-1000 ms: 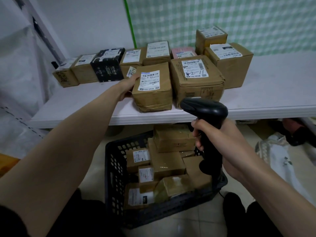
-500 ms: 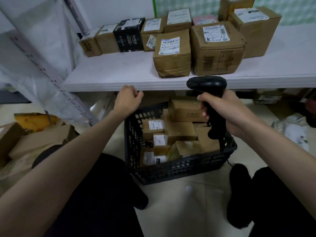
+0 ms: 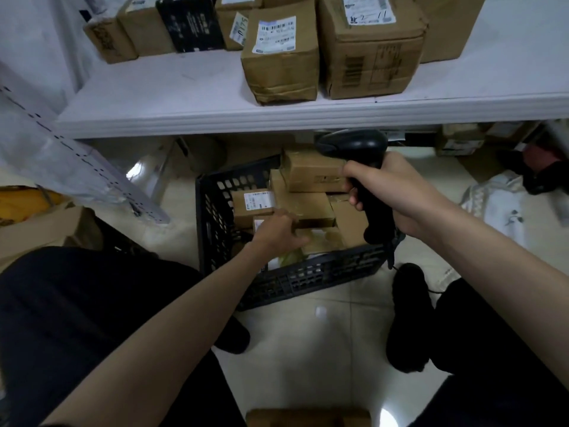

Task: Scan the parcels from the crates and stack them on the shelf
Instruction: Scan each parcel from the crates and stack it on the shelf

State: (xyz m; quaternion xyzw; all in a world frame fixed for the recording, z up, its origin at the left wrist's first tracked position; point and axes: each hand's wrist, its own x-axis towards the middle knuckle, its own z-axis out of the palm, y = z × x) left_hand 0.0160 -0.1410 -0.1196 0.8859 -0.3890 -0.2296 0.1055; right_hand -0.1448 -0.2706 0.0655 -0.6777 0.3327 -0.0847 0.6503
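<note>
Since half a second ago the left hand [image 3: 278,232] has dropped from the shelf's front edge and is now reaching down into the black plastic crate [image 3: 311,280]; the view has also tilted downward, so the shelf is sitting higher in the picture.

Nearest, at the bottom edge, the top of a brown cardboard box [image 3: 308,418] is showing on the pale tiled floor [image 3: 326,340], between the person's dark-trousered legs. Just beyond, the crate is standing on the floor, holding a jumble of brown cardboard parcels [image 3: 303,208], a few of them showing white shipping labels. The left hand is lying over the parcels near the crate's middle, fingers bent downward onto a small box; whether it is actually gripping one I cannot tell, as the fingertips are hidden and blurred. The right hand [image 3: 395,197] is curling tightly round the handle of a black handheld barcode scanner [image 3: 361,167], holding it above the crate's right side with its head pointing left.

Farther off, the white shelf [image 3: 172,97] is carrying already stacked parcels: two large brown boxes [image 3: 281,61] side by side at the front edge, labels facing up, and behind them a row of smaller cartons including one black box [image 3: 191,23].
</note>
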